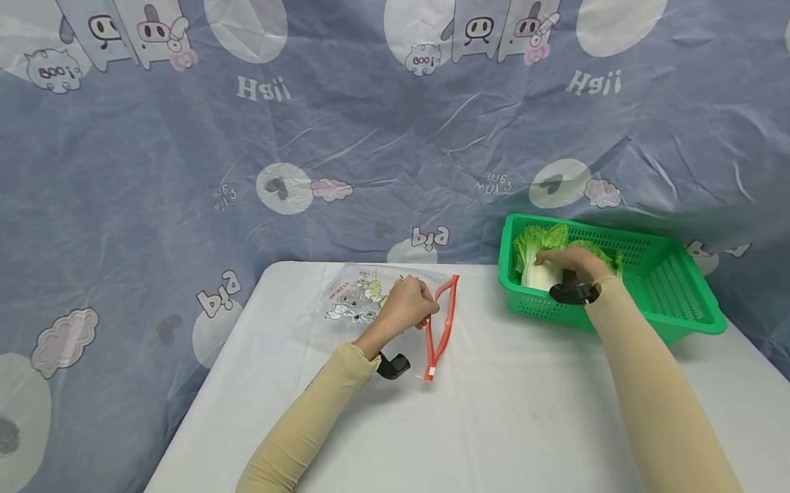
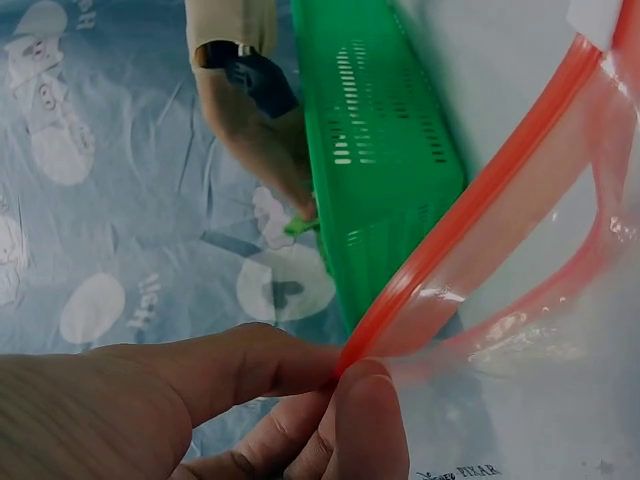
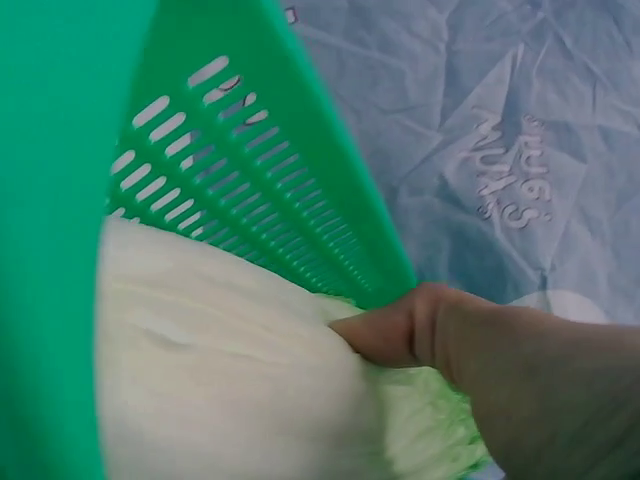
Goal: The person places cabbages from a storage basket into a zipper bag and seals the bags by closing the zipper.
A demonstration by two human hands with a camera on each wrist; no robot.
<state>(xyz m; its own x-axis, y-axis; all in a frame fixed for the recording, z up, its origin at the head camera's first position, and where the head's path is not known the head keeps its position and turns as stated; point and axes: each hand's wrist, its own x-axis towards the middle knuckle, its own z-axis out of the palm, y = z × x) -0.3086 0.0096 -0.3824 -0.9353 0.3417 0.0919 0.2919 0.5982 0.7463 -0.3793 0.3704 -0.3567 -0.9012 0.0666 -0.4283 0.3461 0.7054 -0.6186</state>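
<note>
A clear zip bag [image 1: 354, 304] with cartoon prints and a red zip edge [image 1: 449, 325] lies on the table, its mouth spread apart. My left hand [image 1: 406, 305] pinches one side of that edge between thumb and fingers, as the left wrist view shows up close. To the right, my right hand [image 1: 580, 261] reaches into a green basket [image 1: 690, 320] and grips a napa cabbage [image 1: 539, 276]. In the right wrist view the thumb lies on the pale cabbage stem [image 3: 230, 360]; the other fingers are hidden behind it.
More leafy greens [image 1: 591, 249] sit in the basket beside the held cabbage. The basket stands at the back right of the white table [image 1: 511, 419]. A printed grey-blue cloth [image 1: 362, 129] hangs behind the table.
</note>
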